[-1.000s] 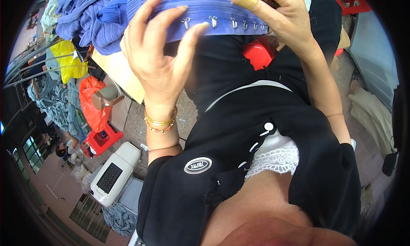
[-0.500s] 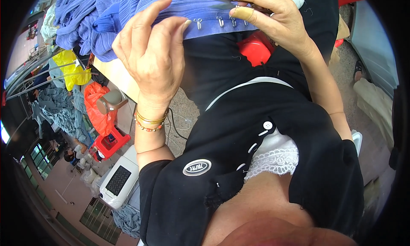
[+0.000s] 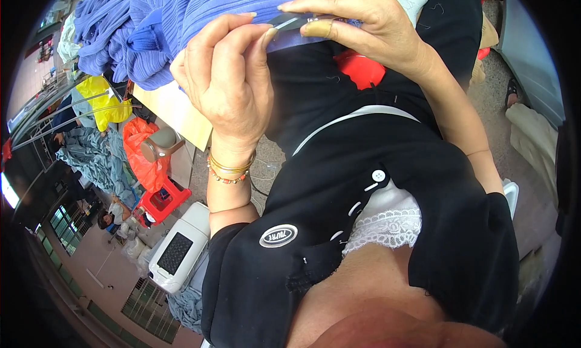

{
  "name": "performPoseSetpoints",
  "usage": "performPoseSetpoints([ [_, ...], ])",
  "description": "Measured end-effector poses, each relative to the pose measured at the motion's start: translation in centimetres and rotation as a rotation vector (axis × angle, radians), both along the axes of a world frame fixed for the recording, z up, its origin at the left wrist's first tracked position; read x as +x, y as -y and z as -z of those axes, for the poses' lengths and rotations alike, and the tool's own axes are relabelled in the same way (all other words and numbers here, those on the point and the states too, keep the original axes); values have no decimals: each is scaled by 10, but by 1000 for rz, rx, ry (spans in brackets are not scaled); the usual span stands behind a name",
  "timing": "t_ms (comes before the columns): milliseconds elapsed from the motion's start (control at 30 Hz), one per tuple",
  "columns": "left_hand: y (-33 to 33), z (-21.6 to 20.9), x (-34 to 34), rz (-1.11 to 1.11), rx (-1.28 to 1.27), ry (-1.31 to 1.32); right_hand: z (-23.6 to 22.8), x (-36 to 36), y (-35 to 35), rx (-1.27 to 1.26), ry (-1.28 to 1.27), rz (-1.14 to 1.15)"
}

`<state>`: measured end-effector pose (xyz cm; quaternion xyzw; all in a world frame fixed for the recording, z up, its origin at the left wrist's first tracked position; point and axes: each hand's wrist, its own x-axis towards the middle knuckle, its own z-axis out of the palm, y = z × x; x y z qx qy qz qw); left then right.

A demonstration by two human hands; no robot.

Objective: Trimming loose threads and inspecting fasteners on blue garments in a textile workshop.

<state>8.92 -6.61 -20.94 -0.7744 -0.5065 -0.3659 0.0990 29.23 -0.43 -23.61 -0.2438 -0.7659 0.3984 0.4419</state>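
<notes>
A blue ribbed knit garment (image 3: 230,2) is spread across my lap at the top of the view. My left hand (image 3: 227,85) is raised at its near edge, thumb and fingertips pinched together; what lies between them is too small to make out. Close to those fingertips, my right hand (image 3: 369,21) grips a dark, pointed tool that looks like thread snips (image 3: 292,20), its handle hidden by the fingers. A pale sliver shows along the tool. Small metal bits glint beside the right fingers, and a tan wrap covers one of its digits.
More of the knit lies bunched at the upper left over a light wooden board (image 3: 172,112). A red object (image 3: 360,70) shows between my legs. To the left are a red stool (image 3: 163,203), an orange bag (image 3: 144,145), a white bin (image 3: 181,245) and heaped grey-blue cloth (image 3: 97,157).
My left hand has moved right and my right hand slightly left, so the fingertips are closer. The row of metal hooks on the garment edge is now mostly covered.
</notes>
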Motion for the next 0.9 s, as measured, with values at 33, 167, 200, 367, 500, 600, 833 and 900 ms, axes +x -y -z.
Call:
performPoseSetpoints([
  [33, 0, 0, 0, 4, -2, -1, 0, 0, 0, -2, -1, 4],
  [167, -3, -1, 3, 12, -10, 63, 24, -7, -13, 247, -155, 14],
  [200, -3, 0, 3, 13, -8, 89, 32, -12, -20, 397, -328, -11],
  [367, -3, -3, 3, 3, -46, 153, 15, 16, -7, -134, -210, 39],
  [500, -4, -14, 12, -103, -81, -216, 24, 28, -4, -288, -252, 130],
  [600, -5, -20, 27, -157, -114, -364, 55, 26, -11, -164, -450, 32],
  [833, -11, -13, 34, -193, -151, -513, 41, 46, 8, -263, -109, 158],
  [900, -13, -14, 33, -180, -168, -511, 41, 47, 10, -236, -118, 174],
])
